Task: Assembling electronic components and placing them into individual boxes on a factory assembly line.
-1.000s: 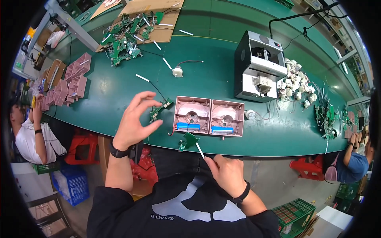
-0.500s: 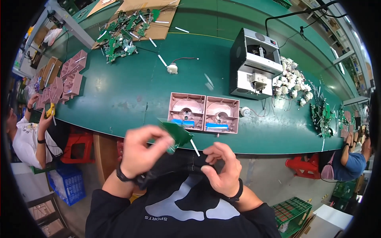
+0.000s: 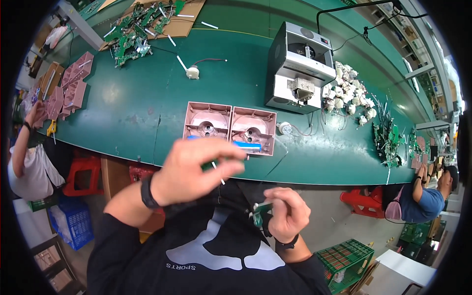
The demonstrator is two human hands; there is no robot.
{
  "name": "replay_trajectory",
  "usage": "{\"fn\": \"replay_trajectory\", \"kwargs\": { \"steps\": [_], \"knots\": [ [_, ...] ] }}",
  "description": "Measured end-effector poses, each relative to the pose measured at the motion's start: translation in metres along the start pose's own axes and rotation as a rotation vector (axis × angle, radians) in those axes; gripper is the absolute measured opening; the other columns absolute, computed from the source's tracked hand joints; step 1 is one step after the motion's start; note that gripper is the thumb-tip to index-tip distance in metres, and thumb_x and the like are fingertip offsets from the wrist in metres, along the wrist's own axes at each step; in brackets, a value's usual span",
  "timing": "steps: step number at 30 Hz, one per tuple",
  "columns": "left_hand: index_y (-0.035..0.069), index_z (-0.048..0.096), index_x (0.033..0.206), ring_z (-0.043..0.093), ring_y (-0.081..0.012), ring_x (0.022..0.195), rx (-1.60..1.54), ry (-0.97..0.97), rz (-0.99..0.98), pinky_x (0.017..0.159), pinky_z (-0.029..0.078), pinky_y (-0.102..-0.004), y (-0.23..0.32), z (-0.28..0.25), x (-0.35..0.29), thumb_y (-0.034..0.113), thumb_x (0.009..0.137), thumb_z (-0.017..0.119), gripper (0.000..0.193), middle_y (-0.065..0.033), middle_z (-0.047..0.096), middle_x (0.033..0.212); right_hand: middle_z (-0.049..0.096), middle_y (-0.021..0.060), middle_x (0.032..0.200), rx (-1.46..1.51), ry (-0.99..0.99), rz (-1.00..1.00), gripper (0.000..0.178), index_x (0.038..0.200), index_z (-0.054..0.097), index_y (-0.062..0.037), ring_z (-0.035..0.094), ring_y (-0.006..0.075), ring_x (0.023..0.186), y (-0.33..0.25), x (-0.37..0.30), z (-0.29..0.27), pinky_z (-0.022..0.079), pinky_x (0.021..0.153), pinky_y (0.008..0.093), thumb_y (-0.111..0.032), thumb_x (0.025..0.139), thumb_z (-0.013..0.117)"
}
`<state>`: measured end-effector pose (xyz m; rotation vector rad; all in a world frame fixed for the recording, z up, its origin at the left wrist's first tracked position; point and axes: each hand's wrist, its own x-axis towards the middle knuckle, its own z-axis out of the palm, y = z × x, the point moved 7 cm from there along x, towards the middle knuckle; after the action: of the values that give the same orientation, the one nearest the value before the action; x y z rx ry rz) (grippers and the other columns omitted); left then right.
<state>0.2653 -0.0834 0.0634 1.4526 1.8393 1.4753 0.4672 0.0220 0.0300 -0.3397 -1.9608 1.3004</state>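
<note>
My right hand (image 3: 289, 216) is closed, pinching a small green circuit board (image 3: 259, 214) in front of my black top. Its fingers partly hide the board. My left hand (image 3: 196, 169) is over the table's near edge, fingers bent and thumb apart, with nothing visible in its grasp. A thin white strip (image 3: 221, 180) shows beside its thumb. Just beyond are two pink plastic housings (image 3: 269, 114) side by side, each with a round opening. A blue cylindrical part (image 3: 247, 146) lies in the right one; my left hand covers much of the left one's front.
A grey and black machine (image 3: 300, 69) stands beyond the housings. Near it are a white round motor (image 3: 284, 128) and a heap of white motors (image 3: 346, 91). Circuit boards (image 3: 132, 44) pile up at far left. Co-workers sit at both sides, by pink housings (image 3: 73, 93) at left.
The circuit board has gone from my left hand to my right, which has drawn it toward my body. My left hand has moved right, over the left housing's front. The whole view has shifted slightly.
</note>
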Motion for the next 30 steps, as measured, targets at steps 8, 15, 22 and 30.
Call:
{"fn": "replay_trajectory", "kwargs": {
  "steps": [8,15,22,30],
  "knots": [
    [0.006,0.056,0.145,0.058,-0.0372,0.132,0.495,-0.273,0.126,0.108,0.049,-0.0471,-0.030,0.026,0.037,0.022,0.076,0.092,0.080,-0.0192,0.056,0.146,0.077,0.0183,0.093,0.003,0.042,-0.004,0.022,0.105,0.068,0.0043,0.077,0.0273,0.080,-0.001,-0.014,0.001,0.061,0.068,0.0320,0.016,0.088,0.068],
    [0.011,0.041,0.158,0.049,-0.0436,0.138,0.810,-0.399,0.196,0.118,0.041,-0.0533,-0.062,0.051,0.045,0.026,0.070,0.094,0.104,-0.0227,0.049,0.148,0.076,0.0203,0.094,-0.061,-0.250,-0.414,0.024,0.106,0.069,0.0066,0.075,0.0287,0.076,-0.048,0.003,0.008,0.062,0.068,0.0344,0.013,0.083,0.070],
    [0.011,0.040,0.158,0.052,-0.0440,0.132,0.670,-0.306,0.225,0.119,0.039,-0.0547,-0.047,0.045,0.044,0.016,0.068,0.089,0.104,-0.0229,0.051,0.137,0.075,0.0238,0.101,0.004,-0.334,-0.618,0.028,0.109,0.069,0.0118,0.075,0.0294,0.076,-0.058,0.003,0.040,0.063,0.066,0.0354,0.004,0.082,0.071],
    [0.014,0.043,0.157,0.051,-0.0455,0.131,0.665,-0.213,0.246,0.115,0.043,-0.0543,-0.029,0.036,0.040,0.014,0.068,0.089,0.100,-0.0224,0.049,0.141,0.075,0.0228,0.103,-0.024,-0.351,-0.599,0.032,0.111,0.070,0.0120,0.074,0.0286,0.077,-0.046,0.001,0.054,0.062,0.066,0.0346,0.001,0.080,0.072]
  ]
}}
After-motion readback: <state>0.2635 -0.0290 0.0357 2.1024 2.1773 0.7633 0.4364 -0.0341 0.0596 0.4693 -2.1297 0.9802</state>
